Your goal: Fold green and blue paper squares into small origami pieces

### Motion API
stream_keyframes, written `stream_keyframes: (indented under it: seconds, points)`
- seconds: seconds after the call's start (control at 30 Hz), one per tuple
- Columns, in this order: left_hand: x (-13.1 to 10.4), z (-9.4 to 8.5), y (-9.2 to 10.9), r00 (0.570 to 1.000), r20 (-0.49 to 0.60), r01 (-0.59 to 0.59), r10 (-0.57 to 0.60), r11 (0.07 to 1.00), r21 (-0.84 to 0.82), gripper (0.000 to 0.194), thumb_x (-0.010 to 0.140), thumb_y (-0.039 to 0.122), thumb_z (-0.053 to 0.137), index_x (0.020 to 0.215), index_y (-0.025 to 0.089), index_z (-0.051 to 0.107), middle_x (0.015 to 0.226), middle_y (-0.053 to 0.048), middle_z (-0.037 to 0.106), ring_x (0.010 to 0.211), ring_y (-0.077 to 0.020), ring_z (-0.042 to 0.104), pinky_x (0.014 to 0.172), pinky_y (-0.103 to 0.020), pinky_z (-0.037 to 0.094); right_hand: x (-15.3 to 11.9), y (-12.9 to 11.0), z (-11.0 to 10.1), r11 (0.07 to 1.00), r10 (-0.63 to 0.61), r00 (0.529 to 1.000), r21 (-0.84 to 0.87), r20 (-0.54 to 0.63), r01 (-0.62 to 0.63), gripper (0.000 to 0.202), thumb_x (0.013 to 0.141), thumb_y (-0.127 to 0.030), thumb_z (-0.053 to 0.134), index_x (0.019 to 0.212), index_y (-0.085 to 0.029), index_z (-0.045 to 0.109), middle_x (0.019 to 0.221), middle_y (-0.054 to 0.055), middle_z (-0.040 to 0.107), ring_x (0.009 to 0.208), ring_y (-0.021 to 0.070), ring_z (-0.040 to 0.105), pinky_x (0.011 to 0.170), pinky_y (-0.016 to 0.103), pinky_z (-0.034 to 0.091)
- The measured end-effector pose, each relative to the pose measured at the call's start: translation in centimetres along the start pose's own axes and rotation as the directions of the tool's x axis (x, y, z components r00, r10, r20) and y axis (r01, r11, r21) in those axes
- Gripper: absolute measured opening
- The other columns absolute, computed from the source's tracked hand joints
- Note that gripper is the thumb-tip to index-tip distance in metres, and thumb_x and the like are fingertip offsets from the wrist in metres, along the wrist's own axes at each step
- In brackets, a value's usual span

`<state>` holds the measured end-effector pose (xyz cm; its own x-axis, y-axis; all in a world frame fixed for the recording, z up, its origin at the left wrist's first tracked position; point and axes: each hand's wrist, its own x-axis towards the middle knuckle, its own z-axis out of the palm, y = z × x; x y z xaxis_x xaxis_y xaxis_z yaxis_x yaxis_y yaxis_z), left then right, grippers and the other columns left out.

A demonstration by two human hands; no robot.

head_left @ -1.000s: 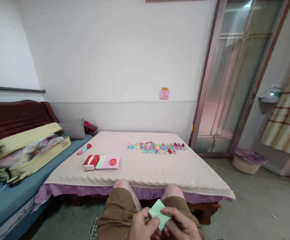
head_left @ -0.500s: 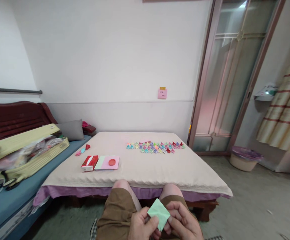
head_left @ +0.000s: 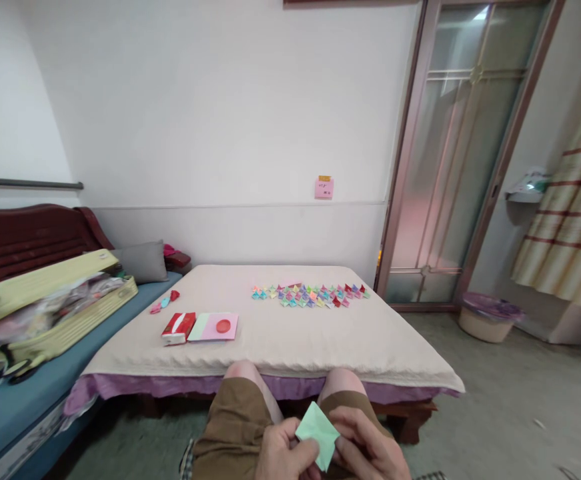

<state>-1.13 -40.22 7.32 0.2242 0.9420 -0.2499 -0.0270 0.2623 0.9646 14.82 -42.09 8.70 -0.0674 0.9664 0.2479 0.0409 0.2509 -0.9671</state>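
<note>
A green square of folded paper (head_left: 319, 430) is held over my lap, one corner pointing up toward the table. My left hand (head_left: 286, 452) grips its left side, with the thumb lying across the front face. On the right edge, the fingers and thumb of my right hand (head_left: 367, 443) pinch the paper. Some fingertips are hidden behind the sheet. Beyond my knees, several small folded paper pieces (head_left: 313, 297) in many colours lie in rows on the cloth-covered table (head_left: 270, 347).
Left on the table are a red tissue pack (head_left: 179, 328), pink and green paper sheets (head_left: 205, 327) with a red round lid (head_left: 223, 326), and small coloured items (head_left: 165, 302). An open yellow suitcase (head_left: 60, 303) lies on the blue bed. A bin (head_left: 487, 317) stands at right.
The green paper has tilted slightly, and its lower corner sits a little lower. Both hands keep hold of it, the right fingers shifting slightly along its edge. The view has shifted a little.
</note>
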Motion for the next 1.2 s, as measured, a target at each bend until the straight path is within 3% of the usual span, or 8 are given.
stream_keyframes:
  seconds: [0.17,0.3,0.5,0.67,0.93,1.1,1.2]
  points:
    - [-0.1,0.1,-0.2,0.999,-0.005,-0.033,0.033,0.999,-0.012,0.041,0.056,0.047,0.077,0.07,0.011,0.066,0.045,0.0,0.059,0.038,-0.0102,0.047,0.042,-0.022,0.035,0.6,1.1,0.2,0.894,0.248,0.969,0.391,-0.022,-0.22,0.029,0.062,-0.03,0.078,0.083,-0.017,0.062,0.049,-0.004,0.061,0.042,0.0102,0.052,0.042,0.019,0.036]
    - [-0.2,0.1,-0.3,0.998,-0.008,-0.065,0.065,0.998,0.001,0.038,0.056,0.046,0.078,0.066,0.011,0.067,0.046,0.0,0.059,0.041,-0.0111,0.05,0.044,-0.022,0.037,1.0,1.7,0.0,0.781,0.362,0.93,0.524,0.065,-0.34,0.028,0.059,-0.025,0.082,0.076,-0.014,0.062,0.043,-0.003,0.061,0.035,0.0057,0.048,0.036,0.014,0.032]
    - [-0.4,0.1,0.2,0.993,-0.08,-0.082,0.083,0.997,0.006,0.027,0.058,0.037,0.076,0.061,0.012,0.066,0.042,0.002,0.056,0.039,-0.0111,0.047,0.042,-0.022,0.034,1.2,2.2,0.1,0.638,0.46,0.86,0.591,0.222,-0.494,0.028,0.056,-0.028,0.086,0.068,-0.013,0.065,0.048,0.0,0.066,0.043,0.0087,0.06,0.041,0.014,0.043]
    - [-0.4,0.2,0.4,0.982,-0.132,-0.133,0.137,0.991,0.034,0.022,0.059,0.034,0.072,0.058,0.013,0.064,0.041,0.002,0.054,0.039,-0.0119,0.046,0.043,-0.023,0.034,1.1,1.6,0.4,0.643,0.409,0.877,0.603,0.252,-0.473,0.025,0.063,-0.03,0.083,0.075,-0.012,0.071,0.057,0.004,0.071,0.051,0.0088,0.064,0.05,0.015,0.049]
    - [0.0,0.3,-0.5,0.945,-0.139,-0.262,0.296,0.94,0.218,0.022,0.062,0.026,0.067,0.047,0.017,0.055,0.041,0.004,0.05,0.041,-0.0099,0.041,0.043,-0.022,0.026,0.9,2.4,0.9,0.727,0.414,0.879,0.496,0.235,-0.475,0.031,0.063,-0.04,0.081,0.065,-0.013,0.067,0.05,0.0,0.067,0.043,0.0054,0.057,0.044,0.013,0.039]
    - [0.1,0.4,-0.5,0.973,-0.09,-0.195,0.215,0.962,0.19,0.02,0.063,0.029,0.069,0.053,0.017,0.056,0.044,0.003,0.055,0.04,-0.0108,0.045,0.043,-0.022,0.032,1.3,3.4,0.4,0.771,0.412,0.881,0.426,0.232,-0.473,0.036,0.059,-0.045,0.081,0.062,-0.014,0.063,0.047,-0.002,0.064,0.041,0.0065,0.052,0.042,0.017,0.034]
    - [0.0,0.3,-0.5,0.979,-0.054,-0.189,0.198,0.972,0.138,0.033,0.069,0.046,0.065,0.059,0.015,0.06,0.046,-0.001,0.058,0.041,-0.0124,0.049,0.044,-0.023,0.036,1.4,3.4,0.3,0.8,0.398,0.89,0.392,0.221,-0.455,0.038,0.06,-0.047,0.08,0.062,-0.014,0.063,0.047,-0.002,0.063,0.041,0.0064,0.05,0.043,0.017,0.032]
